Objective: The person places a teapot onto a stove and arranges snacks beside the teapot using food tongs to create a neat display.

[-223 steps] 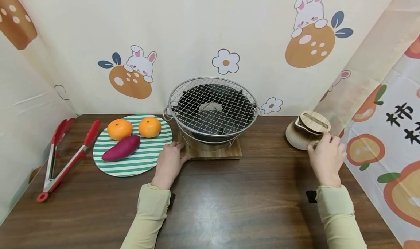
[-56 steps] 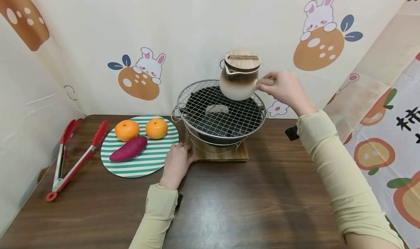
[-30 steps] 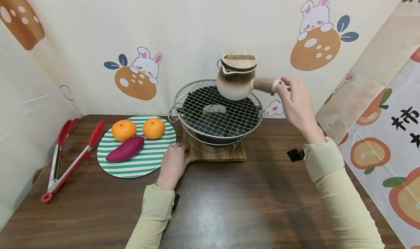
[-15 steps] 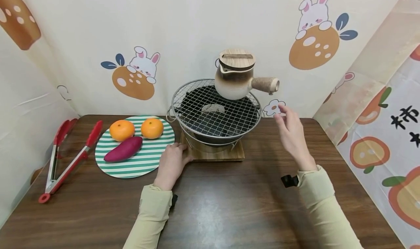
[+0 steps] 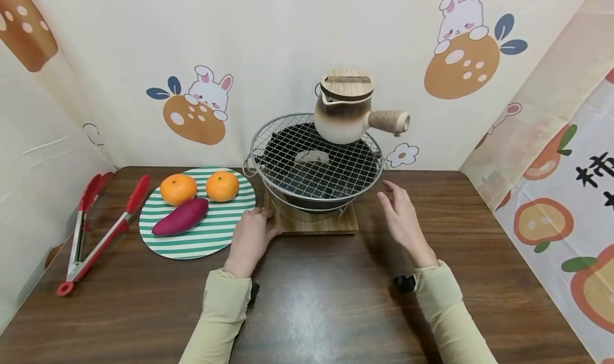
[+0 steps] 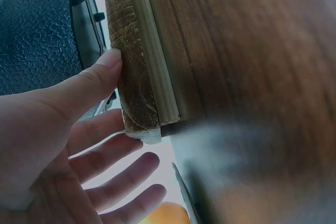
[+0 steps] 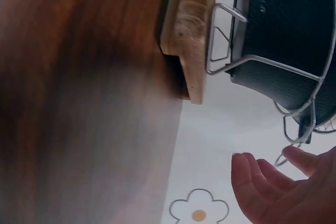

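Note:
A ceramic side-handled teapot [image 5: 340, 121] with a wooden lid and twine-wrapped handle stands upright at the back right of the wire mesh [image 5: 307, 180] on a round black tabletop grill [image 7: 294, 40]. The grill sits on a wooden board [image 5: 318, 225]. At the board's left front corner is my left hand [image 5: 249, 240]; in the left wrist view the thumb touches the board's edge and the fingers spread loosely past the corner. My right hand [image 5: 402, 223] holds nothing, fingers relaxed, just right of the grill and apart from it.
Left of the grill, a green-striped round mat [image 5: 192, 244] bears two oranges [image 5: 178, 189] and a purple sweet potato [image 5: 180, 217]. Red-tipped tongs [image 5: 91, 247] lie spread at the far left. A printed curtain [image 5: 278, 44] hangs close behind the table [image 5: 307, 310].
The teapot has gone from the table's right side onto the mesh. My right hand has let go of its handle and come down and left toward the board. My left hand has stayed put.

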The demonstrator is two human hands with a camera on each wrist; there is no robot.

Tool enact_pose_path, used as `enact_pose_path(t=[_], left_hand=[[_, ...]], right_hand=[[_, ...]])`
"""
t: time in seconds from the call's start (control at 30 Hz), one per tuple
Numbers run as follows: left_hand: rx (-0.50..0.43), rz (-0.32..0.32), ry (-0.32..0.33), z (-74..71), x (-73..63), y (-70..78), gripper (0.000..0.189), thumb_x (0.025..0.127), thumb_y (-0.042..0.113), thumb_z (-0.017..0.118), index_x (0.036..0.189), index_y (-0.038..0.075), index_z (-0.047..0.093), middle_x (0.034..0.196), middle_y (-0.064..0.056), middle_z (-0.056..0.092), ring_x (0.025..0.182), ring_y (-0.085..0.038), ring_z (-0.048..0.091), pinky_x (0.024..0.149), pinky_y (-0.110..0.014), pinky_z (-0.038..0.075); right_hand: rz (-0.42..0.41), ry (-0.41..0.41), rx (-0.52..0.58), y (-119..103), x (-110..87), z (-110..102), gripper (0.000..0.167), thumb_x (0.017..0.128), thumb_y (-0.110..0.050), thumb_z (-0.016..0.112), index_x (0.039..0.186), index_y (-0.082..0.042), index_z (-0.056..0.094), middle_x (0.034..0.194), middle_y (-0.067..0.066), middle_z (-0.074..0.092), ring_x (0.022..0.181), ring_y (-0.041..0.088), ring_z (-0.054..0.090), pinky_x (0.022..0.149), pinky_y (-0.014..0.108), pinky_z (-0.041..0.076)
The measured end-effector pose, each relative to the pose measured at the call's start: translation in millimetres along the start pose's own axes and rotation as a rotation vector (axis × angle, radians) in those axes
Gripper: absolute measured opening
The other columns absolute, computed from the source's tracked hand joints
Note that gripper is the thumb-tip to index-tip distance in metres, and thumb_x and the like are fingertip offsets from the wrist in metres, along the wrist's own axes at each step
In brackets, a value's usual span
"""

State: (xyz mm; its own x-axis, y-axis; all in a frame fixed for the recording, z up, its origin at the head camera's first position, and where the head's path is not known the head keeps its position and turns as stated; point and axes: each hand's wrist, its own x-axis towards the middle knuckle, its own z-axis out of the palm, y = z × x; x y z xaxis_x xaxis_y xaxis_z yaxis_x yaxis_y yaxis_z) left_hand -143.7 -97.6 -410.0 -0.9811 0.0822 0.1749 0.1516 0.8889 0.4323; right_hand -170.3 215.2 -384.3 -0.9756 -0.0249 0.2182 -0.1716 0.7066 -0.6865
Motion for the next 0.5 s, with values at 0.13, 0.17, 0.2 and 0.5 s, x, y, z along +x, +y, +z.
enact_pose_path(t=[0.13,0.17,0.2,0.5], left_hand=[[0.002,0.001,0.001,0.0,0.4,-0.3,0.038,0.079,0.026,0.079,0.107,0.001,0.072,0.106,-0.018,0.07,0.09,-0.034,0.06,0.079,-0.044,0.051],[0.002,0.001,0.001,0.0,0.5,-0.3,0.038,0.079,0.026,0.079,0.107,0.001,0.072,0.106,-0.018,0.07,0.09,-0.034,0.06,0.079,-0.044,0.051],[0.002,0.001,0.002,0.0,0.4,-0.3,0.038,0.079,0.026,0.079,0.107,0.001,0.072,0.106,-0.018,0.07,0.09,-0.034,0.06,0.08,-0.044,0.051],[-0.001,-0.008,-0.005,1.2,1.1,-0.4,0.038,0.079,0.026,0.079,0.107,0.001,0.072,0.107,-0.018,0.07,0.092,-0.034,0.06,0.081,-0.044,0.052]], right_hand=[[0.05,-0.044,-0.021,1.8,-1.2,9.1,0.047,0.102,-0.018,0.034,0.142,0.007,0.034,0.14,0.031,0.041,0.13,0.042,0.041,0.11,0.053,0.032],[0.065,-0.058,-0.025,2.7,-1.6,11.5,0.048,0.101,-0.018,0.035,0.143,0.007,0.034,0.14,0.031,0.041,0.129,0.042,0.042,0.109,0.053,0.032],[0.077,-0.074,-0.03,3.4,-2.1,13.9,0.05,0.1,-0.017,0.036,0.143,0.008,0.033,0.141,0.031,0.04,0.128,0.043,0.043,0.109,0.053,0.033],[0.131,-0.211,-0.083,8.8,-5.9,32.7,0.07,0.088,-0.015,0.052,0.147,0.009,0.024,0.146,0.031,0.034,0.128,0.042,0.046,0.109,0.053,0.036]])
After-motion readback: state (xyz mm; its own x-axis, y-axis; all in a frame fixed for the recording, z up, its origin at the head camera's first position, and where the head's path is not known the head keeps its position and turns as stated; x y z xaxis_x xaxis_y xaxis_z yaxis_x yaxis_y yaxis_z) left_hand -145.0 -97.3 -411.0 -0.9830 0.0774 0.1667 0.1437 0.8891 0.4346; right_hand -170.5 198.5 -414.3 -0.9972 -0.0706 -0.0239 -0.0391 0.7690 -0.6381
